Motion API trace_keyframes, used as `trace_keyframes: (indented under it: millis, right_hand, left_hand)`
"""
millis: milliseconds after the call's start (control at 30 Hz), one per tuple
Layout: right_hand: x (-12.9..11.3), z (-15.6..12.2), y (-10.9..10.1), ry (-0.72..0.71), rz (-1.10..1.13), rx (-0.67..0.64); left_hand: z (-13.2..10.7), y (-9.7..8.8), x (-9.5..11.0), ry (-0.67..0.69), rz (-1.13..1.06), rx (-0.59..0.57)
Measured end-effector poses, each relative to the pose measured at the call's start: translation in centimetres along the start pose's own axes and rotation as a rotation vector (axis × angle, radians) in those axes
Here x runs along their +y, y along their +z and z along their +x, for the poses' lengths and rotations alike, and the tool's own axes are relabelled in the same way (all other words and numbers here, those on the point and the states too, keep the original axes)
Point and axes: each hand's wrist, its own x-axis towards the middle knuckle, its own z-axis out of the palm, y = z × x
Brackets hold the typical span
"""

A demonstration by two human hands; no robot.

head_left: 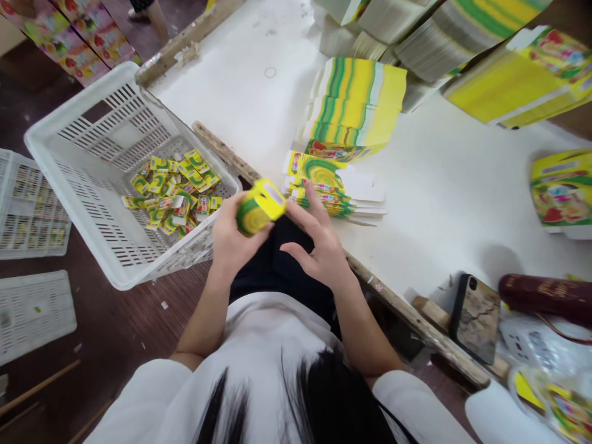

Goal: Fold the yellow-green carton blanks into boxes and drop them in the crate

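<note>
In my left hand [231,240] is a small yellow and green cardboard box [260,208], folded into shape, its yellow end turned up. The fingers wrap round it above the table's front edge, close to the basket. My right hand [319,240] is just to the right of the box, fingers spread and thumb apart, holding nothing. Its fingertips are near a fanned pile of flat box blanks [324,179] at the table edge; whether they touch it I cannot tell. Behind that pile stands a row of packed flat blanks [356,105] in yellow, green and white.
A white plastic basket [115,271] at the left holds many small folded boxes [180,191]. More stacked blanks [425,49] line the back of the white table [444,203]. Near the right edge lie a phone [476,317] and a dark red bottle [546,298]. Other crates [34,314] stand far left.
</note>
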Motion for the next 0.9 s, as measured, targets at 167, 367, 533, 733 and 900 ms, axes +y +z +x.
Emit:
trace_keyframes:
  millis: [167, 367, 533, 733, 900]
  right_hand:
    - [0.5, -0.2, -0.1, 0.038, 0.035, 0.081]
    - [0.7, 0.0, -0.1, 0.032, 0.02, 0.109]
    - [0.6, -0.1, -0.2, 0.06, 0.028, 0.102]
    - [0.5, 0.1, -0.3, 0.053, 0.028, 0.094]
    - [0.3, 0.2, -1.4, 0.07, -0.085, 0.189]
  left_hand:
    - [0.8, -1.0, -3.2, -0.114, 0.221, 0.349]
    - [0.6, -0.7, -2.5, -0.131, 0.178, 0.25]
    - [0.5, -0.2, -1.3, -0.124, 0.145, 0.144]
    - [0.5, -0.6, -0.1, -0.196, -0.088, 0.114]
    - [-0.3, -0.5, -0.4, -0.321, -0.234, -0.02]
